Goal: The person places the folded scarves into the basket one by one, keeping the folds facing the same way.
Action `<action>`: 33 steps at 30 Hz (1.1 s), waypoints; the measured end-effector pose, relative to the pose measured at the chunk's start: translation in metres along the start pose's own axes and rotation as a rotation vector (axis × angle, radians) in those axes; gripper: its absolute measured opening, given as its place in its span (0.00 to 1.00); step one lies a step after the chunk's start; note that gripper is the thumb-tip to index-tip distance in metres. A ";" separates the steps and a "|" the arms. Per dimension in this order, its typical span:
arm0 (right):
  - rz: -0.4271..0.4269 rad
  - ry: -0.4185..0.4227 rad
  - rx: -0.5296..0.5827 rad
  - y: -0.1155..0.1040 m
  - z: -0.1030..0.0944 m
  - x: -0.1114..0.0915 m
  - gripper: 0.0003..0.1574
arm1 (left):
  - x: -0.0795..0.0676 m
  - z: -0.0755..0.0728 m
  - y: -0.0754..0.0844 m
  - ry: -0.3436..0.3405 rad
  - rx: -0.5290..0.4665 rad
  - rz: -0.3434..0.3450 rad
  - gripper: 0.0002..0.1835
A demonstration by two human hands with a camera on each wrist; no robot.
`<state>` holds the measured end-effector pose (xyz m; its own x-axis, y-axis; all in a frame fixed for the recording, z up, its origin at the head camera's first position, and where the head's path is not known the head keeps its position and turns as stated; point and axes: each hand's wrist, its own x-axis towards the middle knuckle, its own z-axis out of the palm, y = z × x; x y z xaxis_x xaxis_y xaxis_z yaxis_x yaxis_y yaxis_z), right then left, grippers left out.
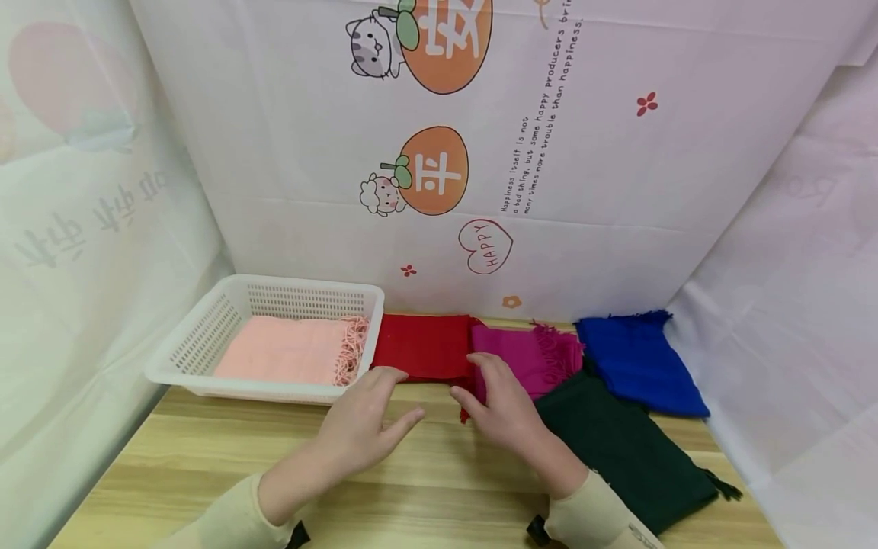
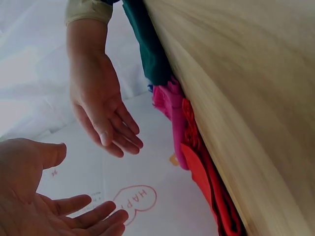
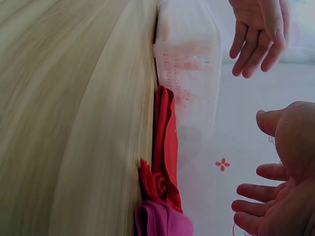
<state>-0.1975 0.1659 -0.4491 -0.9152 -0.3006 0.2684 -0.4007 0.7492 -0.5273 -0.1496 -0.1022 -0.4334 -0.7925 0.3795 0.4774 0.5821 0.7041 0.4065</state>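
Observation:
My left hand [image 1: 362, 419] hovers over the front of the red folded scarf [image 1: 425, 347], its fingers extended and nothing in it. Facing it, my right hand [image 1: 506, 404] is held above the table near the magenta scarf [image 1: 511, 354], fingers loosely spread and holding nothing. In the left wrist view both palms face each other with a gap between, apart from the cloth. The red scarf lies folded between the basket and the magenta scarf, whose fringe is on its right. A pink folded scarf [image 1: 284, 351] with a fringe lies inside the white basket [image 1: 199, 381].
At the right, a dark green folded scarf [image 1: 624, 450] lies slantwise on the wooden table [image 1: 411, 488]. Behind it is a blue folded scarf [image 1: 638, 362], near the right-hand cloth wall. A printed white sheet [image 1: 295, 152] rises behind the row.

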 end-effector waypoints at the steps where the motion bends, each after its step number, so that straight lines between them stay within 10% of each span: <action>1: -0.002 0.005 -0.002 0.002 -0.001 -0.001 0.44 | 0.000 0.001 0.002 -0.009 -0.001 0.000 0.33; 33: 0.144 0.033 -0.070 0.087 -0.045 -0.019 0.45 | 0.017 0.060 0.021 -0.257 -0.041 -0.071 0.33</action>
<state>-0.2125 0.2632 -0.4638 -0.9605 -0.1683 0.2215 -0.2606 0.8228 -0.5050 -0.1619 -0.0447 -0.4636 -0.8486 0.4737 0.2356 0.5264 0.7113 0.4657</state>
